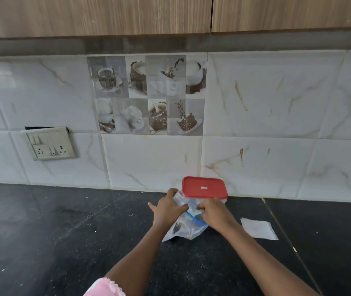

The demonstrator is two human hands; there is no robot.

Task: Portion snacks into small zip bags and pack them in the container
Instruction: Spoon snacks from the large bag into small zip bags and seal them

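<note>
Low in the centre of the frame, both hands are gripping a clear zip bag with a blue seal strip, dark snack pieces showing inside it. The left hand is clutching the bag's upper left edge; the right hand is pinching the seal at its right. Just behind them, a container with a red lid is sitting on the black bench against the tiled wall. To the right, a white paper piece is lying flat.

We are looking at a home kitchen: black worktop, coffee-print tiles above it, wooden cupboards overhead.
</note>
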